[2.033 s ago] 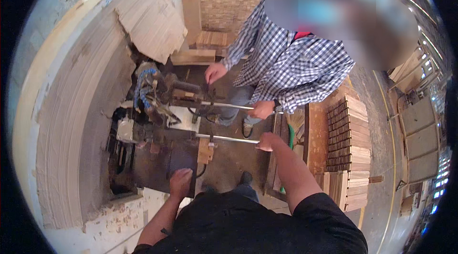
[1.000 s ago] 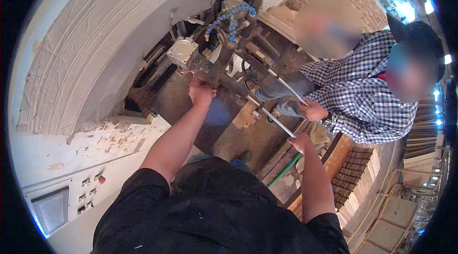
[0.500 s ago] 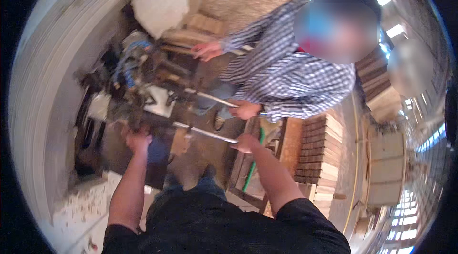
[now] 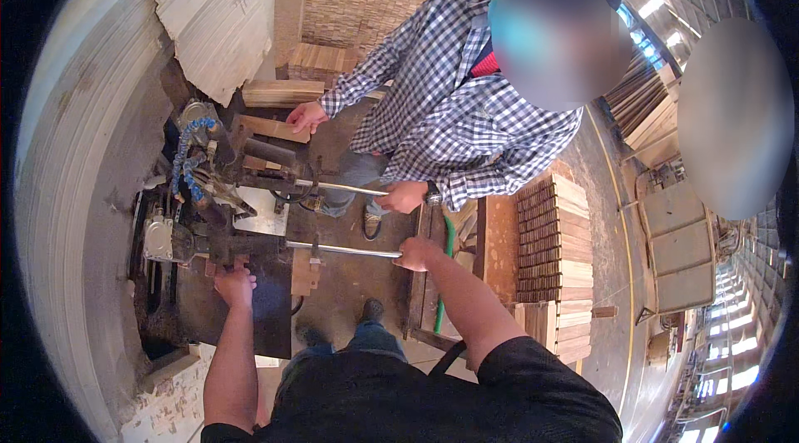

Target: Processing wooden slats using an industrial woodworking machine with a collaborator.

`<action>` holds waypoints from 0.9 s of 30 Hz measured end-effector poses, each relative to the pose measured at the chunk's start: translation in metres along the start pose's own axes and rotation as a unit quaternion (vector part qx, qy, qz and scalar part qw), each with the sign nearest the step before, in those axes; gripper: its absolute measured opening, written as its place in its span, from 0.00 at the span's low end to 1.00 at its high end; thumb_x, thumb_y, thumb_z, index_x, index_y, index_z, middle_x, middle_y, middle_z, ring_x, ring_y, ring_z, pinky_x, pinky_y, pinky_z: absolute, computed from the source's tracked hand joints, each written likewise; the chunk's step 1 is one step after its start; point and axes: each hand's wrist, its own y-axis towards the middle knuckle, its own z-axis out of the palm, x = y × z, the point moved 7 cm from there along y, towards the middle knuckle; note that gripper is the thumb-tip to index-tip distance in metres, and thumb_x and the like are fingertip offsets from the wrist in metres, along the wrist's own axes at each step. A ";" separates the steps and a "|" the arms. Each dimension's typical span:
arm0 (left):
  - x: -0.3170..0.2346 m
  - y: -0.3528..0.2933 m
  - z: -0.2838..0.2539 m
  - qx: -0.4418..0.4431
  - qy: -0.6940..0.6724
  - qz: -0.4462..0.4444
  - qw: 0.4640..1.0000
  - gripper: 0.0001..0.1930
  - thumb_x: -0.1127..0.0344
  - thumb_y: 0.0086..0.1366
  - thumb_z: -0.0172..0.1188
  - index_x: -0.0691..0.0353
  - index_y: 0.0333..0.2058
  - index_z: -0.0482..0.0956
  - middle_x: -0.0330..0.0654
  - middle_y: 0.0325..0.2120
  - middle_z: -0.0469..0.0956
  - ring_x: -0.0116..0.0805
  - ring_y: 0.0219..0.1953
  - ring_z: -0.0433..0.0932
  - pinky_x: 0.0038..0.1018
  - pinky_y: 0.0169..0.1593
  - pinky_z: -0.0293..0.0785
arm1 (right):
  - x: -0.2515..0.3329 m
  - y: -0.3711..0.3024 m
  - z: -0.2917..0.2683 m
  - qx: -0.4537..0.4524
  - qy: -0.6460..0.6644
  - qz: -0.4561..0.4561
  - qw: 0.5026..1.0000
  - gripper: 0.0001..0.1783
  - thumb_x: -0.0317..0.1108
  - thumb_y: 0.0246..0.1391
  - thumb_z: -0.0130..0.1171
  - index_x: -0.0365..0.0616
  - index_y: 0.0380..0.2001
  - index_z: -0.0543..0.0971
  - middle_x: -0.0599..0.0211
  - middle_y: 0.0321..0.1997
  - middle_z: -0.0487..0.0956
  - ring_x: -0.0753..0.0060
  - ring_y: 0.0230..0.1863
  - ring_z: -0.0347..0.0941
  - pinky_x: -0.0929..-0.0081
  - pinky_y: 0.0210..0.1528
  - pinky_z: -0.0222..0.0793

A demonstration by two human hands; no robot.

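My right hand (image 4: 419,254) is wrapped round the outer end of a shiny metal lever rod (image 4: 349,251) that sticks out of a dark machine (image 4: 223,231). My left hand (image 4: 236,283) is at the near side of the machine, over its dark table plate (image 4: 262,318). Its fingers are curled against the machine's edge; what they hold is hidden. Across from me, a person in a checked shirt grips a second metal rod (image 4: 354,187) with one hand (image 4: 405,196). The person's other hand (image 4: 308,116) rests on a wooden board (image 4: 273,128) at the machine's far side.
Blue segmented hoses (image 4: 185,156) curve over the machine. A small wooden block (image 4: 305,275) sits beside the table plate. Stacked wood strips (image 4: 553,251) stand to the right, by a green hose (image 4: 446,264). A large pale panel (image 4: 212,18) leans at the far left.
My left hand has drawn back toward me along the machine. The co-worker's far hand has moved left onto a wooden board. My right hand stays on its rod; the view has shifted slightly.
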 end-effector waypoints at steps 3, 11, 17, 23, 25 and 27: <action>-0.018 -0.006 0.004 -0.009 0.018 0.024 1.000 0.13 0.65 0.65 0.62 0.63 0.44 0.71 0.41 0.16 0.74 0.31 0.10 0.72 0.29 0.10 0.67 | -0.003 0.004 0.007 0.031 -0.025 -0.014 0.999 0.29 0.59 0.56 0.52 0.42 0.40 0.84 0.49 0.47 0.81 0.45 0.50 0.77 0.52 0.53 0.72; -0.024 -0.016 0.008 -0.041 0.004 0.043 0.998 0.06 0.66 0.67 0.59 0.61 0.35 0.73 0.39 0.13 0.69 0.32 0.09 0.68 0.27 0.10 0.62 | -0.018 0.013 0.014 0.026 -0.013 -0.016 0.999 0.28 0.55 0.57 0.53 0.38 0.40 0.83 0.45 0.46 0.81 0.43 0.50 0.77 0.52 0.54 0.72; -0.016 -0.012 -0.008 -0.039 0.019 0.035 0.998 0.07 0.67 0.67 0.56 0.63 0.40 0.75 0.42 0.18 0.76 0.31 0.13 0.75 0.27 0.14 0.70 | -0.005 0.009 0.003 -0.017 0.014 -0.054 0.998 0.28 0.57 0.57 0.52 0.42 0.42 0.83 0.46 0.47 0.81 0.44 0.52 0.76 0.52 0.56 0.71; -0.026 -0.017 -0.008 -0.064 0.068 0.025 0.995 0.09 0.66 0.68 0.53 0.65 0.41 0.75 0.44 0.20 0.78 0.32 0.15 0.78 0.27 0.15 0.73 | -0.004 -0.007 -0.011 -0.064 0.035 0.004 0.997 0.24 0.53 0.52 0.58 0.44 0.41 0.83 0.46 0.44 0.82 0.43 0.50 0.77 0.52 0.55 0.72; -0.029 -0.018 -0.009 -0.083 0.056 0.029 0.995 0.10 0.64 0.69 0.53 0.65 0.38 0.75 0.43 0.19 0.76 0.32 0.14 0.76 0.27 0.14 0.71 | -0.005 -0.006 -0.007 -0.088 0.032 -0.007 0.996 0.23 0.51 0.50 0.59 0.43 0.39 0.83 0.46 0.41 0.82 0.43 0.48 0.77 0.51 0.54 0.72; -0.032 -0.018 -0.010 -0.062 0.064 0.041 0.995 0.11 0.63 0.69 0.53 0.66 0.38 0.75 0.44 0.20 0.77 0.32 0.15 0.77 0.28 0.15 0.73 | -0.003 -0.004 -0.009 -0.108 0.030 -0.018 0.994 0.21 0.50 0.49 0.61 0.43 0.37 0.83 0.46 0.39 0.82 0.42 0.47 0.78 0.51 0.52 0.73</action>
